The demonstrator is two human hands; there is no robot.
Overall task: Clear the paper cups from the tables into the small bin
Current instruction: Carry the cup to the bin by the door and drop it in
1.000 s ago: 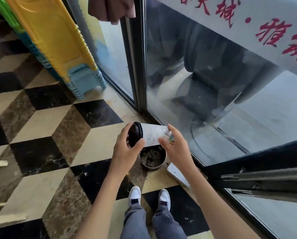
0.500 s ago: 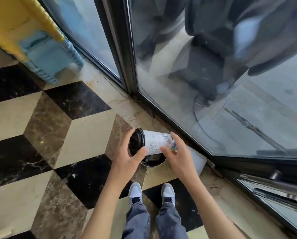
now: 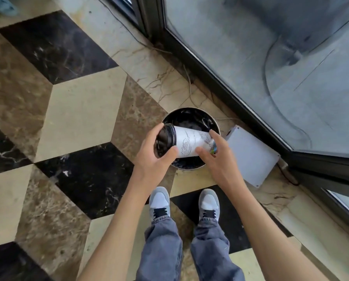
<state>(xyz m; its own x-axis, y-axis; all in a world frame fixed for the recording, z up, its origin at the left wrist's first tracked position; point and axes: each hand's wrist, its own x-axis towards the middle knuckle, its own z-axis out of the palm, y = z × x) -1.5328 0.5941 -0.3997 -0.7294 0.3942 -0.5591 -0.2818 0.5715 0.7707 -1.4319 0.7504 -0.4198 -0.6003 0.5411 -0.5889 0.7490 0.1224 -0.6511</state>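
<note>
The white paper cup (image 3: 191,144) carries dark line drawings and a black lid (image 3: 165,141), the small bin (image 3: 189,115) is black inside, and the floor (image 3: 78,110) shows black, brown and cream marble diamonds.

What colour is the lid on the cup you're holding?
Black, on a white cup with line drawings; the lid shows best in the head view.

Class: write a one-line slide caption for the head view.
Both hands, left hand and right hand, hold a lidded paper cup sideways above the small bin.
</note>
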